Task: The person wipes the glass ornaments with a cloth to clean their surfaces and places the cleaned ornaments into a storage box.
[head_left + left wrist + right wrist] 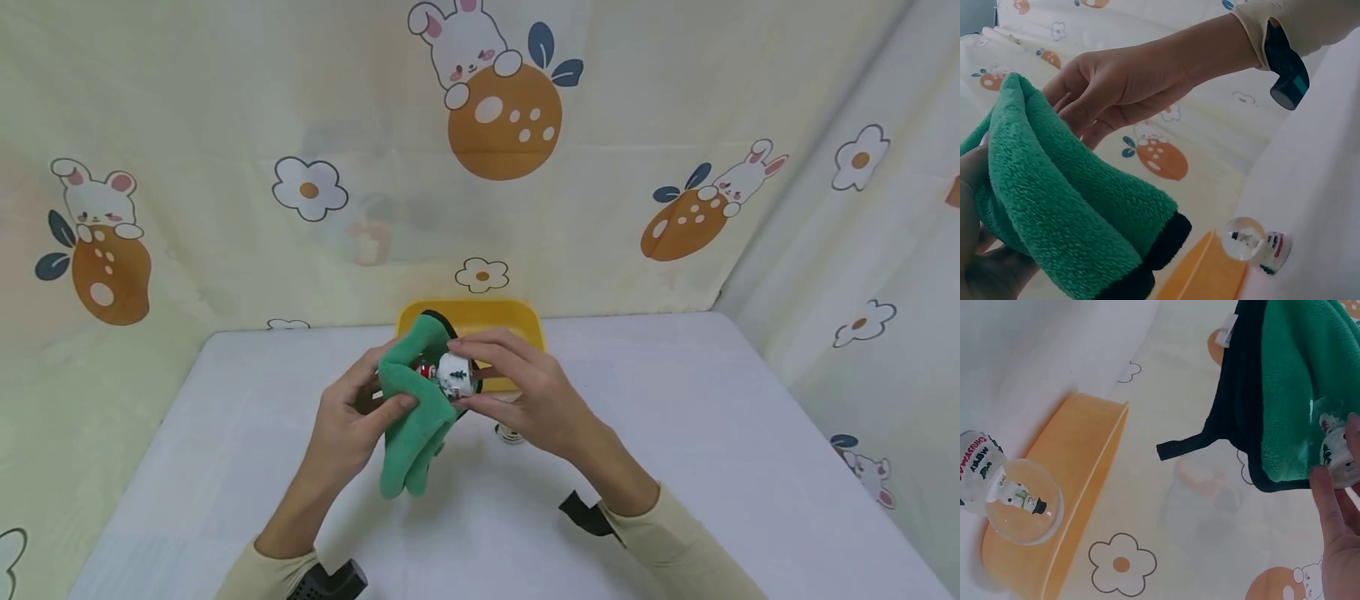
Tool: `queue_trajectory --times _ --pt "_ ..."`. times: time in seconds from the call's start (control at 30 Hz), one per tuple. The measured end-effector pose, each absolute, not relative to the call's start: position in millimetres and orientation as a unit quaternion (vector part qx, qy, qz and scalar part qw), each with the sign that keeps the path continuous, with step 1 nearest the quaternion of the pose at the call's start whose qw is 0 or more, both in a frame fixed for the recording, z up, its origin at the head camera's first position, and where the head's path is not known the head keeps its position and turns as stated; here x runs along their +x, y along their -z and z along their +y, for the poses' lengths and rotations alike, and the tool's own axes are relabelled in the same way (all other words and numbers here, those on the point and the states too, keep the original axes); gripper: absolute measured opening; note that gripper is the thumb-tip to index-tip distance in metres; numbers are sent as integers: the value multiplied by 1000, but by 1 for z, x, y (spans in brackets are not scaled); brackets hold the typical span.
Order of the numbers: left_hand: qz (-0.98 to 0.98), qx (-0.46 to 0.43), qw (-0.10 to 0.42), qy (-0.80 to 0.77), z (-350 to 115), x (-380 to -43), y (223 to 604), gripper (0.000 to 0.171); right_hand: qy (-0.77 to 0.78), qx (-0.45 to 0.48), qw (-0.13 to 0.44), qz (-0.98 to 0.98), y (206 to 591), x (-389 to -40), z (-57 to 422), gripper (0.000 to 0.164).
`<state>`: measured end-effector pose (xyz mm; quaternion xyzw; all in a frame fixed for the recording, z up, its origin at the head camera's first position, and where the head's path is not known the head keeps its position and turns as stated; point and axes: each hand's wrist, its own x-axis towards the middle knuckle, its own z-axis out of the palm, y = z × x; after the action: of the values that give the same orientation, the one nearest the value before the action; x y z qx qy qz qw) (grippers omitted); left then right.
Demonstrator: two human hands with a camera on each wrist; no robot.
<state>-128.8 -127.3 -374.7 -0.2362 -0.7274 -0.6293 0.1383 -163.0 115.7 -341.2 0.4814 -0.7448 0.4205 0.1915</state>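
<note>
A green towel point(420, 417) with black edging is gripped by my left hand point(348, 421) and hangs down in folds. My right hand point(536, 396) pinches the white base of a small snow globe point(456, 375), whose clear dome lies against the towel, with something red inside. In the right wrist view the towel point(1291, 381) shows its black trim and loop. A second snow globe point(1019, 500), with a snowman inside and "Merry Christmas" on its base, stands on the table; in the head view it is mostly hidden by my right hand.
Behind my hands, a yellow tray point(480, 312) sits on the white table point(637, 358) at its far edge. A patterned curtain point(225, 100) rises behind the table and along its sides. Black straps with devices point(330, 579) are at my sleeves.
</note>
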Motion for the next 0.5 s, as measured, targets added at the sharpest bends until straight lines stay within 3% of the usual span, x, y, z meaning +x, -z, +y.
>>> queue_trajectory --times 0.3,0.5 --pt "-721 -257 158 624 -127 -129 375 65 -439 439 147 -770 341 -161 116 63" --pt "-717 -279 179 613 -128 -129 376 67 -455 406 119 -784 341 -159 116 51"
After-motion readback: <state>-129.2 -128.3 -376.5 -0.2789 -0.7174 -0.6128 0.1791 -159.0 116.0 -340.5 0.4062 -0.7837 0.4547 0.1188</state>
